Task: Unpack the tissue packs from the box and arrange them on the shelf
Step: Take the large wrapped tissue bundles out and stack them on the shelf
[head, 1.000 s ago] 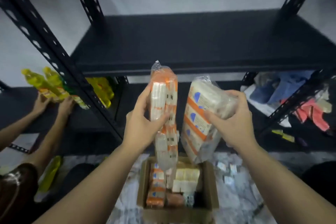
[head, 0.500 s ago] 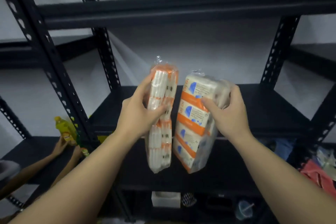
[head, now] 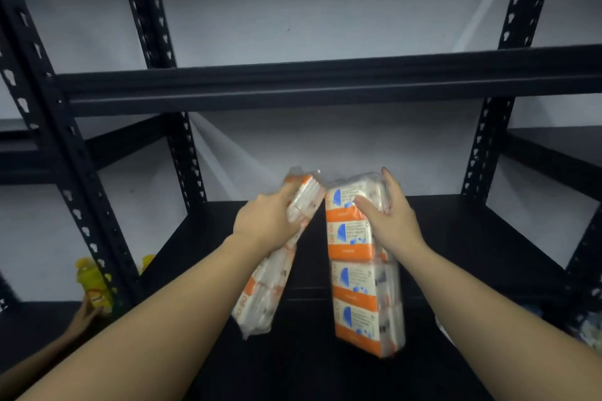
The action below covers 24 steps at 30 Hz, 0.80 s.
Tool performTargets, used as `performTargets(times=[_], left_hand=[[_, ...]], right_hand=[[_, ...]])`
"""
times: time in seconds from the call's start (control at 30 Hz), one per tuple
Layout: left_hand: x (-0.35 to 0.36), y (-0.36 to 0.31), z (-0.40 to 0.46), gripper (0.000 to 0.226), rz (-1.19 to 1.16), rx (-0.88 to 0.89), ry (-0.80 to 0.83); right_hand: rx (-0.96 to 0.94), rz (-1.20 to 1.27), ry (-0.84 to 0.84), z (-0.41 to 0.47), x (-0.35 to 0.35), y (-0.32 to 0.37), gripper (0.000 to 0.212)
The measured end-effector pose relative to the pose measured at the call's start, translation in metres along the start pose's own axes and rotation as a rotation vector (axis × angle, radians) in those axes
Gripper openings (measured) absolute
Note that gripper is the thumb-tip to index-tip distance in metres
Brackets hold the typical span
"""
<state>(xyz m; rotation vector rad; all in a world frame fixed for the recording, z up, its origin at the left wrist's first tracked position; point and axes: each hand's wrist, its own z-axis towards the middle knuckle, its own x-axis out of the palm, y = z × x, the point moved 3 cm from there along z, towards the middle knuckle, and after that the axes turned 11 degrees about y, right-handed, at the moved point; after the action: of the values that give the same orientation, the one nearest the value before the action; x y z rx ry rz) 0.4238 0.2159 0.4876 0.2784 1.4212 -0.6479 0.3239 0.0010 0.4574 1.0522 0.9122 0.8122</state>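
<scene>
Tissue packs, two long multi-packs in clear wrap, are now up at shelf height, where a second ago they hung over the open box on the floor, which is no longer in view. The left hand [head: 265,221] clasps the upper part of the left tissue pack [head: 273,257], thumb and fingers wrapped around it, and the pack is now tilted, its top leaning right toward the other pack and its bottom swung out left. The right hand [head: 389,218] grasps the top of the right tissue pack [head: 361,267], thumb across the printed front and fingers behind; this pack hangs nearly upright, its four orange-and-white bundles stacked one below another. The tops of the two packs come close together, perhaps touching; the bottoms are well apart.

I judge that the lift from the box is done and the placing is about to begin; neither pack plainly rests on the black shelf board [head: 472,238] yet.

The shelf board is dark and matt, framed by black slotted uprights [head: 182,153], with another shelf beam [head: 325,85] above. A pale wall stands behind. At lower left, another person's hand [head: 83,316] holds a yellow bottle [head: 93,283] at a neighbouring rack.
</scene>
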Motion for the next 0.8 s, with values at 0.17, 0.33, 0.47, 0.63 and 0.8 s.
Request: performTargets(times=[0.17, 0.33, 0.47, 0.63, 0.8], left_hand=[[0.031, 0.016, 0.036, 0.078, -0.018, 0.027, 0.020], [0.073, 0.021, 0.060, 0.062, -0.168, 0.004, 0.134], [0.103, 0.023, 0.069, 0.066, -0.124, -0.008, 0.160], [0.107, 0.026, 0.081, 0.067, -0.100, -0.045, 0.195], [0.103, 0.029, 0.101, 0.067, -0.106, -0.019, 0.249]], right_hand=[[0.068, 0.002, -0.079, 0.023, 0.005, -0.021, 0.078], [0.163, -0.081, -0.104, 0.040, 0.004, -0.042, 0.076], [0.273, -0.052, -0.054, 0.052, 0.001, -0.071, 0.092], [0.400, -0.074, -0.039, 0.077, -0.017, -0.107, 0.089], [0.404, -0.188, -0.067, 0.098, -0.041, -0.121, 0.065]])
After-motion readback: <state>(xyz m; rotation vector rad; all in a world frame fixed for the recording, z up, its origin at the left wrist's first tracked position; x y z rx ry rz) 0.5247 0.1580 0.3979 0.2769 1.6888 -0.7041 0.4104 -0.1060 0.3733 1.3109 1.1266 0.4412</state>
